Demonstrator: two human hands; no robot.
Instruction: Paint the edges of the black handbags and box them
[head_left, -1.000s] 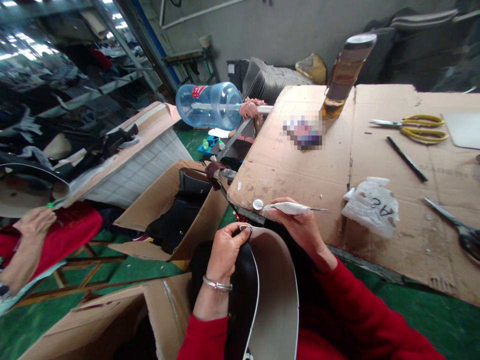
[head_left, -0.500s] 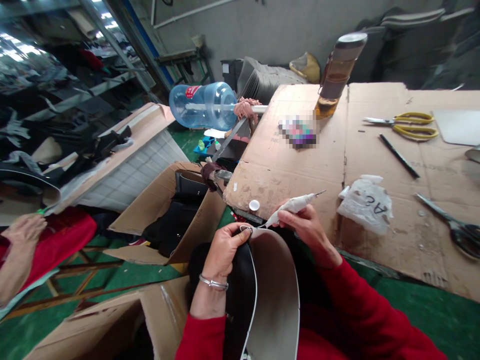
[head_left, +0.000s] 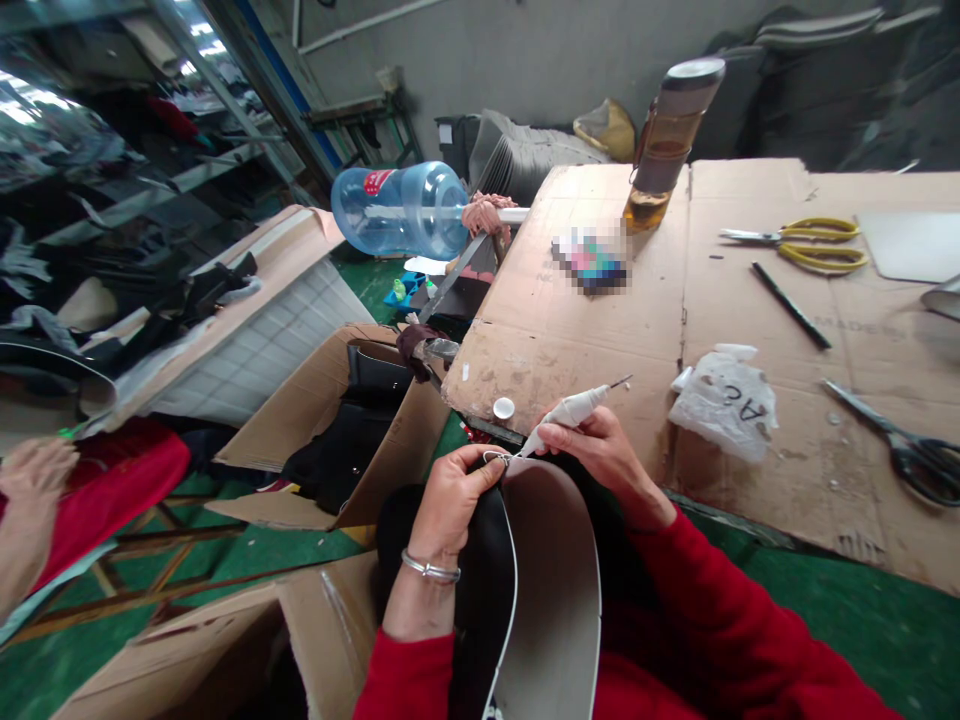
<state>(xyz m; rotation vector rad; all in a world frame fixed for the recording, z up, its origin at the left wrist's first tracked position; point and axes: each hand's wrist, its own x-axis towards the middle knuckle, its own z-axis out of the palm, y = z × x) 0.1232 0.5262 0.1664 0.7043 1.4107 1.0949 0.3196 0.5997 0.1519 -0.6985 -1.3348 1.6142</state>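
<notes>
My left hand [head_left: 453, 505], with a metal bangle at its wrist, pinches the upper edge of a curved panel [head_left: 555, 570]. The panel is black outside, pale grey inside and white along its edge. A thin white loop [head_left: 491, 456] shows by my left fingertips. My right hand [head_left: 604, 447] is closed around an awl [head_left: 574, 408] with a white wrapped handle. A metal spike sticks out of the handle's far end. Its lower end meets the panel's edge beside my left thumb; the exact contact is too small to make out.
A cardboard-covered table [head_left: 570, 340] holds yellow-handled scissors [head_left: 821, 245], black scissors [head_left: 922, 465], a black pen-like stick [head_left: 791, 305], a plastic bag [head_left: 727, 400], a drink bottle [head_left: 671, 145] and a white cap [head_left: 503, 408]. Left stands a carton [head_left: 300, 440] of black pieces. Another person's hand [head_left: 37, 468] is far left.
My right hand and the awl have shifted slightly left, closer to the panel's edge. My left hand keeps its pinch. The whole view has moved a little.
</notes>
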